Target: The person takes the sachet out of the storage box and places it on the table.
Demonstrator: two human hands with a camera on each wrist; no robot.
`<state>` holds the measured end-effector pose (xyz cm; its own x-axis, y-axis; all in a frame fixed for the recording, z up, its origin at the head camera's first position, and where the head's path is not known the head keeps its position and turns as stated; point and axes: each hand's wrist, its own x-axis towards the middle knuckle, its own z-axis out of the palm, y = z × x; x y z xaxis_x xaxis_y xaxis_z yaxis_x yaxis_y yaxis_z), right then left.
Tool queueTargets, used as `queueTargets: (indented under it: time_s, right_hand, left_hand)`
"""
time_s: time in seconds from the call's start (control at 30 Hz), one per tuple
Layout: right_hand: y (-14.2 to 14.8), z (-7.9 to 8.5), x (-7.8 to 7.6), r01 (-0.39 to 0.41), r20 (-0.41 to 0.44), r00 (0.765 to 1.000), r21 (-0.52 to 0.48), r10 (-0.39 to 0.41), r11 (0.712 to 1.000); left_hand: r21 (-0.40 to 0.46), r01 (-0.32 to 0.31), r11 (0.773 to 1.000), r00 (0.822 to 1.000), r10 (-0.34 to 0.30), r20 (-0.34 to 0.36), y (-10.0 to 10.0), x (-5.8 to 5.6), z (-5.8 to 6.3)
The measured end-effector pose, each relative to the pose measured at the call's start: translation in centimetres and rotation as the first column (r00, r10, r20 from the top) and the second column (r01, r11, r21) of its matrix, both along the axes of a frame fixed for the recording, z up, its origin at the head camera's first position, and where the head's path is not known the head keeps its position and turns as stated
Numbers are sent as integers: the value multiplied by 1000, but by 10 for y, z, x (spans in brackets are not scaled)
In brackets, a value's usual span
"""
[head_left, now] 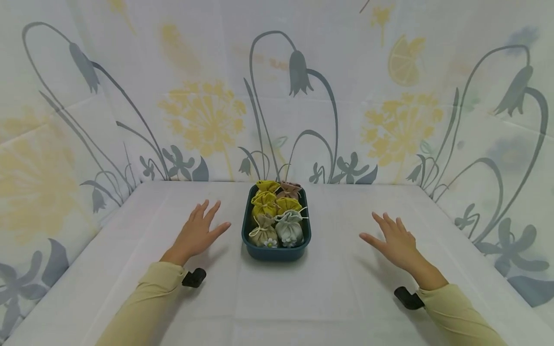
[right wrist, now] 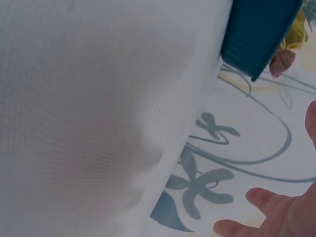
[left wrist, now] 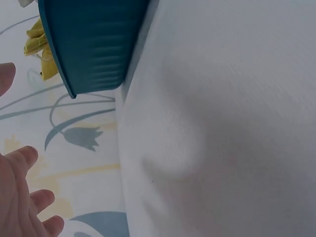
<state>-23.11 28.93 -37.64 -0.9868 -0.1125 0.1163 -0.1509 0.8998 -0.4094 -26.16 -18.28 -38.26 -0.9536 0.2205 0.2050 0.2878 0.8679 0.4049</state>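
A dark teal plastic basket [head_left: 277, 254] stands on the table, filled with several small drawstring pouches. Two rows run front to back: a beige pouch [head_left: 263, 231] and a pale grey-green pouch [head_left: 289, 228] at the front, each with a small flower, then yellow pouches [head_left: 264, 204] and a brown pouch [head_left: 290, 190] at the back. To the basket's left, my left hand [head_left: 196, 233] hovers with fingers spread and holds nothing. My right hand [head_left: 396, 242] hangs likewise over the table to the right, farther from the basket, fingers apart. Both wrist views show the basket's side wall [left wrist: 98, 44].
A white cloth covers the table [head_left: 298, 298]. Behind and at both sides hangs a white curtain [head_left: 277, 120] printed with grey and yellow flowers. Black wrist cameras [head_left: 194, 278] sit at both sleeve cuffs.
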Motion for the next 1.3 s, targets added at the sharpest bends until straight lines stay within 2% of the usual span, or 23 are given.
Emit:
queueTargets:
  time_s: [0.3, 0.5, 0.63, 0.83, 1.1, 1.17, 1.3]
  right_hand:
    - [-11, 0, -2, -10, -8, 1000, -12, 10, 1000]
    - [-19, 1, -6, -27, -11, 1000, -67, 27, 997]
    - [-24, 1, -9, -36, -3, 999, -113, 36, 993]
    - [-30, -2, -10, -50, 14, 999, -151, 53, 987]
    - [-41, -1, -14, -71, -13, 997, -157, 70, 985]
    - [-44, -1, -16, -87, -23, 996, -165, 84, 982]
    - [-51, -1, -19, -128, -54, 991, -171, 120, 977]
  left_hand:
    - [102, -11, 995, 1000, 12, -6, 8, -7, 1]
    - [137, -18, 990, 999, 11, 52, 18, -14, 2]
    - [211, -6, 977, 995, -14, 95, 22, -19, 2]
    - [373, -7, 928, 977, -72, 199, 27, -22, 1]
    - [503, -23, 864, 956, -128, 263, 34, -24, 0]
    - [538, -28, 842, 947, -150, 285, 35, -24, 0]
    - [623, -63, 780, 921, -195, 338, 40, -26, -2]
